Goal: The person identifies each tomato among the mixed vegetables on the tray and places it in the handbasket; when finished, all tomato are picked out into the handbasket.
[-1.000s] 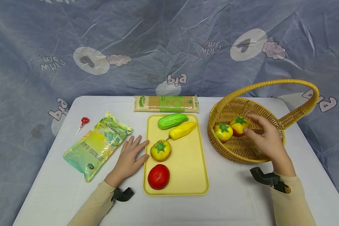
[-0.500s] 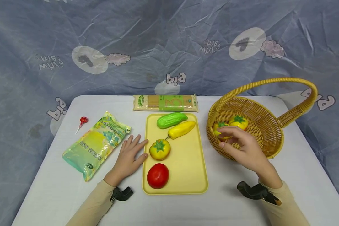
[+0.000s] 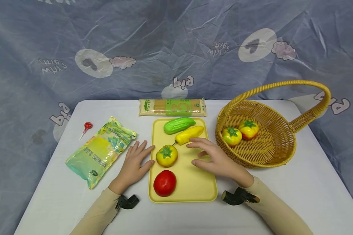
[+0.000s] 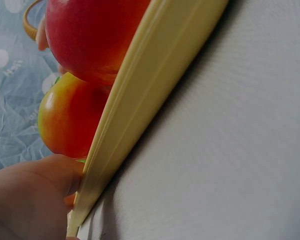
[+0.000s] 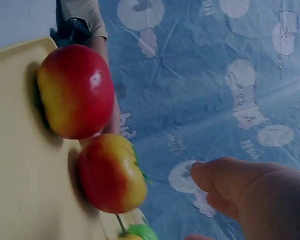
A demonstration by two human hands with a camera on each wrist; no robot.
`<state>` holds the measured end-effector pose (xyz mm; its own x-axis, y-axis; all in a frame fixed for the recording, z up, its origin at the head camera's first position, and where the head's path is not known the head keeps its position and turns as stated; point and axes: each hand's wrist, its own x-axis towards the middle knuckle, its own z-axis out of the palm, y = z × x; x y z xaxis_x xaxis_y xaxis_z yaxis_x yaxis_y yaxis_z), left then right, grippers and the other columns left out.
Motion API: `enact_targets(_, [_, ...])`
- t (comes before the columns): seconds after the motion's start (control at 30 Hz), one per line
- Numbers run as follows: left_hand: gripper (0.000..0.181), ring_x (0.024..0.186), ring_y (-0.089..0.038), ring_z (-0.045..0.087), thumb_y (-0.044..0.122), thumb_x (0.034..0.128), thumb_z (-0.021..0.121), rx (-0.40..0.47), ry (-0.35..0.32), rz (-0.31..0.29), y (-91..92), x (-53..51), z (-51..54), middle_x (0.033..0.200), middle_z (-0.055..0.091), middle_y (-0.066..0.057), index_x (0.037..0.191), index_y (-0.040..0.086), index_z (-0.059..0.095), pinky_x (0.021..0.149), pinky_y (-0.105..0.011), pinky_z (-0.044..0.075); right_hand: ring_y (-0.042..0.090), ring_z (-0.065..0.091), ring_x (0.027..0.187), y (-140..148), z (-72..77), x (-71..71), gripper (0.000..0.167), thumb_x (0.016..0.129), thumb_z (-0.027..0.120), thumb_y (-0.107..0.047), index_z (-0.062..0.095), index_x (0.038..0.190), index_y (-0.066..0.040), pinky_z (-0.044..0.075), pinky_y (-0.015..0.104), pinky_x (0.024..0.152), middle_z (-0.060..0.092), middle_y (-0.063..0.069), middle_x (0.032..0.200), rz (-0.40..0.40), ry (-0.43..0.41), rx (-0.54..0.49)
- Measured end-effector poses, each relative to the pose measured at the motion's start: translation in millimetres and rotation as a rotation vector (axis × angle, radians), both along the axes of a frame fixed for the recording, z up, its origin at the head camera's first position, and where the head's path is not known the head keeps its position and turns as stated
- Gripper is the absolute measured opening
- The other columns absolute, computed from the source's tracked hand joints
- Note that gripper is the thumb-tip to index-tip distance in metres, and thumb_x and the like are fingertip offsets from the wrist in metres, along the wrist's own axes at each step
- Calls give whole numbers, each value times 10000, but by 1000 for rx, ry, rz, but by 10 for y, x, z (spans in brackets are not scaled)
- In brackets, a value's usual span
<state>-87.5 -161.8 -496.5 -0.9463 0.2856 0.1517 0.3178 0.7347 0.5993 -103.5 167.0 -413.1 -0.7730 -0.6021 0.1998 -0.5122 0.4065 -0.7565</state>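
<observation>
Tomato, yellow with a green top, sits on the tray just left of the right hand, whose grip stands wide and holds nothing, thumb and fingers parted toward it. Round, it shows no long axis; the yellow pepper beyond slants from near left to far right. The left hand, fingers spread at the tray's left rim, lies nearer.
</observation>
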Motion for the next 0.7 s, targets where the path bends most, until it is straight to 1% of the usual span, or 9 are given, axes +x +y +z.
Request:
enact_targets(0.07, [524, 1544, -505, 208, 285, 947, 679, 1, 1, -1, 5, -3, 3, 1603, 412, -214, 1445, 152, 589, 1226, -696, 121, 340, 552, 1331, -96, -42, -40, 463, 904, 758, -121, 630, 1346, -72, 617, 375, 860, 527, 199, 1493, 23, -8, 13])
enact_targets(0.2, [525, 1545, -505, 205, 290, 950, 676, 1, -1, -6, 19, -13, 18, 1604, 411, -214, 1448, 152, 587, 1227, -696, 119, 328, 536, 1355, -254, -103, -96, 485, 913, 758, -157, 616, 1372, -93, 608, 410, 893, 491, 182, 1530, 42, -44, 42])
enact_targets(0.33, [525, 1545, -504, 205, 290, 949, 673, -3, -5, -4, 20, -17, 26, 1606, 409, -211, 1447, 149, 587, 1225, -698, 122, 329, 532, 1367, -384, -143, -134, 500, 911, 764, -183, 615, 1384, -123, 597, 454, 919, 477, 200, 1537, 56, -84, 68])
enact_targets(0.4, [524, 1545, -503, 208, 288, 948, 672, -5, -4, -1, 16, -17, 26, 1606, 409, -211, 1446, 146, 589, 1226, -697, 124, 334, 534, 1367, -441, -157, -150, 503, 906, 768, -184, 617, 1383, -122, 594, 466, 916, 479, 212, 1532, 63, -86, 74])
enact_targets(0.5, [521, 1546, -501, 208, 287, 949, 671, -5, -4, 2, 12, -18, 23, 1604, 411, -213, 1444, 145, 591, 1227, -696, 123, 342, 543, 1359, -514, -175, -169, 504, 894, 777, -184, 627, 1369, -111, 588, 468, 903, 501, 223, 1512, 72, -56, 80])
enact_targets(0.6, [520, 1546, -501, 207, 288, 950, 670, -7, -5, 3, 12, -19, 21, 1604, 412, -213, 1444, 146, 591, 1227, -696, 122, 348, 528, 1381, -572, -199, -189, 503, 883, 789, -191, 634, 1354, -107, 548, 494, 993, 526, 221, 1492, 82, -20, 88])
enact_targets(0.7, [519, 1547, -502, 205, 290, 951, 672, -8, -5, 2, 13, -19, 20, 1603, 412, -213, 1443, 148, 591, 1225, -700, 124, 353, 516, 1392, -617, -228, -205, 512, 874, 800, -201, 637, 1347, -98, 475, 528, 1103, 542, 220, 1475, 89, -7, 101])
